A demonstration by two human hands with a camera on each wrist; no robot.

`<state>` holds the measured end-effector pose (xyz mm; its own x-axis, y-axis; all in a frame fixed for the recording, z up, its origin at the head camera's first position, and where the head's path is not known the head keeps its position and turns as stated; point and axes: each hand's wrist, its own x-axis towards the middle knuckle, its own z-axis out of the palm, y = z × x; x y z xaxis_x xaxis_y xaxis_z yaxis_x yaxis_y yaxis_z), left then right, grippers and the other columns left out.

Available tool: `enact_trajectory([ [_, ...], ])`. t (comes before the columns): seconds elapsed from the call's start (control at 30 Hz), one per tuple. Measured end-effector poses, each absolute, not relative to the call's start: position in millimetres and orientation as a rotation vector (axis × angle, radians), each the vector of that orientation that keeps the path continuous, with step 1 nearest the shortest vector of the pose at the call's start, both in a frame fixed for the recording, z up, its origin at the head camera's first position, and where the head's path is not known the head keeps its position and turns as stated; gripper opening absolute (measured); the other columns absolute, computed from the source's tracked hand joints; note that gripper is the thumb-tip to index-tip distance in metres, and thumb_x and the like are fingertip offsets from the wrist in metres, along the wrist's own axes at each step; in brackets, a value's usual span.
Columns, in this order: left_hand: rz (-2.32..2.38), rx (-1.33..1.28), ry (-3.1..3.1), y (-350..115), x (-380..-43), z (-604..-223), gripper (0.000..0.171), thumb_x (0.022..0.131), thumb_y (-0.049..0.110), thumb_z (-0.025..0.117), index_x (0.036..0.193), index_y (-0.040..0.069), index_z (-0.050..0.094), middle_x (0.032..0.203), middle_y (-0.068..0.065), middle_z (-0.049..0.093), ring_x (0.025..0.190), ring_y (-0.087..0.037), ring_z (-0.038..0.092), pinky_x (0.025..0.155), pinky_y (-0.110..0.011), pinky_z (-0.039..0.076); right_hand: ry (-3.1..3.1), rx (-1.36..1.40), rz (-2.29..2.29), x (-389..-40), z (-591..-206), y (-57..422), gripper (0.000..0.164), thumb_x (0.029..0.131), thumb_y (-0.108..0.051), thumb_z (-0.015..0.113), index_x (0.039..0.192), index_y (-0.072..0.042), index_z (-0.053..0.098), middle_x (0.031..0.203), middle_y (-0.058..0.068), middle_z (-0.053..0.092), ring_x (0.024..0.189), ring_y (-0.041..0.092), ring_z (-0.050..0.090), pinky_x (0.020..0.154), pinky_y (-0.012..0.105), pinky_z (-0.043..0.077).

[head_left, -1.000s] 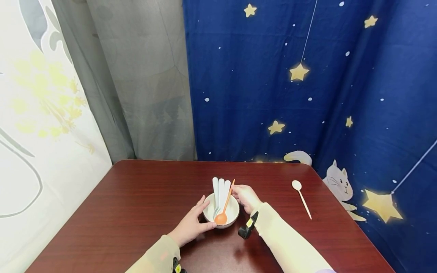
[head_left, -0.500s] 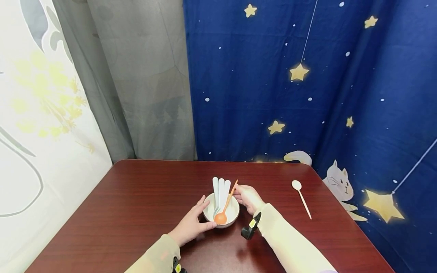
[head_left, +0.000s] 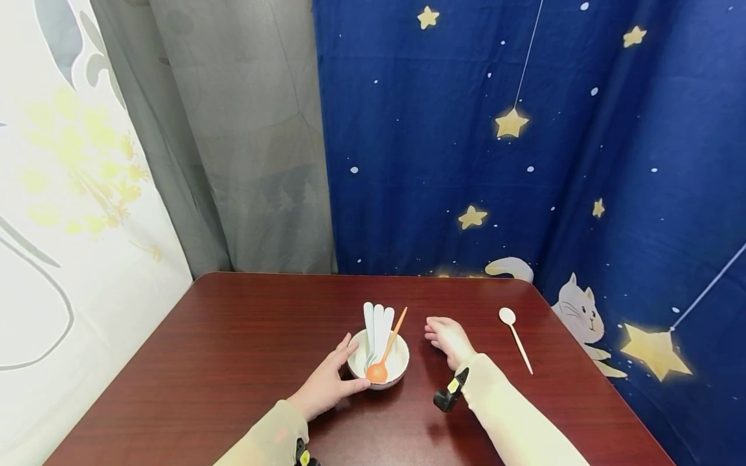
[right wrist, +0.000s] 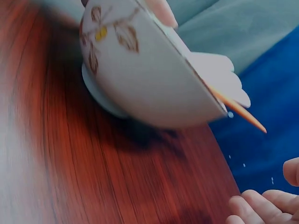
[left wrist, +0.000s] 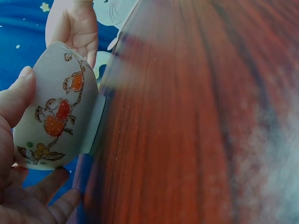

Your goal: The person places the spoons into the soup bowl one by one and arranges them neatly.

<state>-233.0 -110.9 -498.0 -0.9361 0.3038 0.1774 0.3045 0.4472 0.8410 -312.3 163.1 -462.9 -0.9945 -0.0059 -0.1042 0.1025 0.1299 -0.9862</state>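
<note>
A white bowl (head_left: 399, 357) stands on the table, its outside painted with branches and orange fruit in the left wrist view. My left hand (head_left: 327, 386) holds it from the left side, with thumb and fingers spread around the wall. Inside the bowl leans an orange spoon (head_left: 377, 372), bowl end down, handle sticking out past the far right rim. Several pale-handled utensils (head_left: 379, 323) lean beside it, at least one with fork-like tines; their other lower ends are partly hidden. To the right of the bowl, apart from it, my right hand (head_left: 451, 340) holds nothing, its fingers loosely bent.
A cream spoon (head_left: 517, 338) lies on the dark red-brown table (head_left: 245, 336) at the right. Behind the table hang a grey curtain (head_left: 262, 162) and a blue starry curtain (head_left: 408, 194). White patterned cloth (head_left: 87, 291) hangs at the left.
My right hand has let go of the orange spoon and moved right, away from the bowl. The spoon's handle has tipped slightly right. My left hand and the bowl stay put.
</note>
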Motion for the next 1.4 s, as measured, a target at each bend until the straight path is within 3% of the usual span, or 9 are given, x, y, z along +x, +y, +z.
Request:
enact_trajectory([
  [0.23, -1.570, -0.561, -2.672, -110, -233, -497, 0.089, 0.077, 0.042, 0.080, 0.147, 0.004, 0.038, 0.158, -0.016, 0.017, 0.143, -0.034, 0.017, 0.111, -0.053, 0.024, 2.450, 0.217, -2.047, -313, -467, 188, 0.037, 0.098, -0.014, 0.052, 0.126, 0.010, 0.053, 0.120, 0.029, 0.057, 0.100, 0.036, 0.060, 0.090, 0.044, 0.046],
  [0.5, -1.554, -0.563, -2.674, -110, -232, -497, 0.089, 0.077, 0.042, 0.080, 0.147, 0.004, 0.039, 0.158, -0.013, 0.018, 0.143, -0.034, 0.019, 0.111, -0.052, 0.024, 2.700, 0.366, -1.962, -307, -469, 223, 0.044, 0.096, -0.018, 0.056, 0.129, 0.011, 0.052, 0.119, 0.028, 0.060, 0.102, 0.037, 0.061, 0.082, 0.032, 0.044],
  [0.77, -1.536, -0.559, -2.673, -110, -232, -497, 0.090, 0.077, 0.044, 0.079, 0.146, 0.004, 0.039, 0.158, -0.014, 0.019, 0.143, -0.034, 0.019, 0.111, -0.052, 0.024, 2.838, 0.518, -2.016, -304, -477, 249, 0.043, 0.093, -0.019, 0.061, 0.124, 0.010, 0.056, 0.111, 0.029, 0.062, 0.102, 0.036, 0.058, 0.087, 0.041, 0.045],
  [0.93, -1.544, -0.563, -2.677, -110, -233, -498, 0.090, 0.077, 0.043, 0.079, 0.147, 0.004, 0.039, 0.158, -0.014, 0.018, 0.143, -0.033, 0.019, 0.110, -0.051, 0.026, 2.933, 0.645, -1.991, -302, -479, 262, 0.043, 0.090, -0.021, 0.063, 0.122, 0.007, 0.059, 0.103, 0.026, 0.065, 0.095, 0.034, 0.060, 0.080, 0.039, 0.045],
  [1.4, -1.546, -0.554, -2.686, -110, -233, -497, 0.090, 0.077, 0.043, 0.079, 0.147, 0.006, 0.038, 0.159, -0.014, 0.017, 0.143, -0.034, 0.019, 0.110, -0.052, 0.026, 3.094, 0.911, -1.650, -293, -489, 294, 0.039, 0.090, -0.024, 0.063, 0.121, 0.001, 0.062, 0.110, 0.022, 0.065, 0.107, 0.041, 0.054, 0.090, 0.050, 0.036],
])
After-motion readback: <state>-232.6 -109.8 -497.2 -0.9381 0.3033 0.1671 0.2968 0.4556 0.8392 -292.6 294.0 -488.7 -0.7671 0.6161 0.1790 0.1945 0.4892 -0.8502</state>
